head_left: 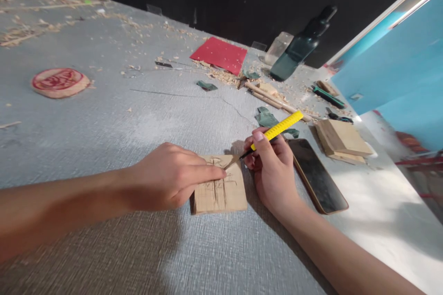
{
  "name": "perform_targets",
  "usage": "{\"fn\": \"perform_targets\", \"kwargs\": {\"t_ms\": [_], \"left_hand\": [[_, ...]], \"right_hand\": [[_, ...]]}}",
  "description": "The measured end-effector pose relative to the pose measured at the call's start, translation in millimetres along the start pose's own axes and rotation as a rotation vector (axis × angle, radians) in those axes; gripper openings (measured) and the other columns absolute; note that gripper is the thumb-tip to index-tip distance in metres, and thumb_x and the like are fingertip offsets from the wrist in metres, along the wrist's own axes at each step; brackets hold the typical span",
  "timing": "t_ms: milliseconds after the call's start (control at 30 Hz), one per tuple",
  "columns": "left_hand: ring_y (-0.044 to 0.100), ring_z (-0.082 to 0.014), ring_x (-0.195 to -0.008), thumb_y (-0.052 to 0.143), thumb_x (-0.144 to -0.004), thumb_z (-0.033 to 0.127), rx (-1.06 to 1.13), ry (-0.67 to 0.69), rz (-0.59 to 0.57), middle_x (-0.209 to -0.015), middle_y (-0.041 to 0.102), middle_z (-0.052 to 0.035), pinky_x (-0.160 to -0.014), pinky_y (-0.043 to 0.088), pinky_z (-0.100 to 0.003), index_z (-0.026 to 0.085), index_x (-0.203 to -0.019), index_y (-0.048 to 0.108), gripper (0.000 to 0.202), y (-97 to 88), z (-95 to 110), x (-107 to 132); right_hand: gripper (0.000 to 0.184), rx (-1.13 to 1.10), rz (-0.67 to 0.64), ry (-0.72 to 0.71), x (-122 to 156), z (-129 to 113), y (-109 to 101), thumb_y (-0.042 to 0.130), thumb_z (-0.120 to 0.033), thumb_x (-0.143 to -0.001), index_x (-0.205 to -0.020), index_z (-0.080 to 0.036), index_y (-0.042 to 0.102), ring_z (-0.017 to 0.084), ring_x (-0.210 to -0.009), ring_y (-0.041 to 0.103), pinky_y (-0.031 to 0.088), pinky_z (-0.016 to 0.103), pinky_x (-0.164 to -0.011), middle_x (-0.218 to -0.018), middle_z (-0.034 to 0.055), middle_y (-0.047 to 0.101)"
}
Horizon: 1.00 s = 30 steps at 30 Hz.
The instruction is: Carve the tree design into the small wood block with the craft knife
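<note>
Shavings [221, 73] on grey tabletop [97, 133], black wall [214, 0] behind.

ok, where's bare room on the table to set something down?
Widest: between the red-marked disc and the left hand, lightly dusty. Also the near tabletop between the forearms, below the marked block. Crowded: beyond the right hand, with phone and stacked wood; far side, with red sheet, bottle, shavings.

Wood block [223, 196] on table [117, 126]; phone [320, 175] right of it; bottle [297, 53] behind, rightward; disc [61, 83] left.
</note>
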<state>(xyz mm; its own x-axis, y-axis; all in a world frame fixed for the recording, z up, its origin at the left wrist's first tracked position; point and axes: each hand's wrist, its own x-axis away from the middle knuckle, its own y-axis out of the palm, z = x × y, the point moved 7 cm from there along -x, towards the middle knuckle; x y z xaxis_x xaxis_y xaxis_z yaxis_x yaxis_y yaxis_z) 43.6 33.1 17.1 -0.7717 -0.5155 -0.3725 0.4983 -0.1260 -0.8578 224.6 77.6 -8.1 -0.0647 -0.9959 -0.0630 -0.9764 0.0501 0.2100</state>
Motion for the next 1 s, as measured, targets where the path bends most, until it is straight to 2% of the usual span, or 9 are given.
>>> {"fn": "perform_targets", "kwargs": {"t_ms": [167, 367, 500, 700, 833, 1000], "left_hand": [[0.067, -0.0116, -0.072, 0.041, -0.098, 0.011, -0.010, 0.024, 0.020, -0.099, 0.078, 0.0015, -0.065, 0.046, -0.026, 0.022, -0.120, 0.068, 0.037, -2.1, 1.8, -0.5], [0.071, -0.0145, -0.084, 0.043, -0.098, 0.011, 0.018, -0.068, -0.061, -0.107, 0.077, 0.0007, -0.074, 0.048, -0.027, 0.023, -0.127, 0.067, 0.040, 0.3, -0.5, 0.6], [0.070, -0.0139, -0.082, 0.043, -0.097, 0.010, 0.012, -0.061, -0.059, -0.103, 0.077, 0.0002, -0.071, 0.047, -0.027, 0.023, -0.129, 0.065, 0.041, -0.1, -0.1, 0.8], [0.070, -0.0130, -0.077, 0.041, -0.096, 0.011, 0.012, -0.013, 0.020, -0.104, 0.077, 0.0007, -0.065, 0.047, -0.026, 0.023, -0.129, 0.062, 0.040, -2.2, 0.7, 0.2], [0.069, -0.0127, -0.074, 0.040, -0.098, 0.012, 0.033, -0.062, -0.003, -0.098, 0.076, 0.0021, -0.065, 0.047, -0.025, 0.023, -0.128, 0.061, 0.039, -0.6, -2.3, -0.2], [0.070, -0.0131, -0.075, 0.040, -0.098, 0.012, 0.006, -0.021, -0.001, -0.098, 0.077, 0.0008, -0.065, 0.047, -0.025, 0.023, -0.124, 0.064, 0.037, -1.5, 0.8, -0.5]], "right_hand": [[0.022, 0.005, 0.003, -0.011, -0.6, -0.9, 0.5, 0.075, -0.036, -0.093, -0.091, -0.022, 0.059, 0.007, -0.057, 0.049, 0.039, 0.018, -0.047, -0.076, -0.0026, 0.060], [0.022, 0.002, 0.001, -0.009, 0.4, -2.6, 1.3, 0.076, -0.035, -0.092, -0.092, -0.022, 0.059, 0.008, -0.061, 0.050, 0.039, 0.020, -0.049, -0.079, -0.0024, 0.060], [0.023, 0.006, 0.017, 0.002, 0.9, -2.6, 1.1, 0.077, -0.036, -0.091, -0.093, -0.022, 0.058, 0.008, -0.059, 0.049, 0.038, 0.021, -0.047, -0.079, -0.0026, 0.059], [0.022, -0.004, 0.009, 0.006, 0.6, -1.8, 1.7, 0.076, -0.035, -0.092, -0.092, -0.022, 0.057, 0.008, -0.059, 0.047, 0.036, 0.020, -0.047, -0.077, -0.0028, 0.059], [0.023, 0.015, 0.008, 0.001, 0.0, -1.5, 1.7, 0.075, -0.036, -0.093, -0.090, -0.022, 0.057, 0.008, -0.057, 0.046, 0.035, 0.021, -0.047, -0.076, -0.0027, 0.059], [0.025, 0.016, 0.029, 0.017, 0.1, 0.3, 0.3, 0.075, -0.039, -0.092, -0.092, -0.022, 0.057, 0.008, -0.058, 0.048, 0.037, 0.021, -0.047, -0.078, -0.0024, 0.060]]}}
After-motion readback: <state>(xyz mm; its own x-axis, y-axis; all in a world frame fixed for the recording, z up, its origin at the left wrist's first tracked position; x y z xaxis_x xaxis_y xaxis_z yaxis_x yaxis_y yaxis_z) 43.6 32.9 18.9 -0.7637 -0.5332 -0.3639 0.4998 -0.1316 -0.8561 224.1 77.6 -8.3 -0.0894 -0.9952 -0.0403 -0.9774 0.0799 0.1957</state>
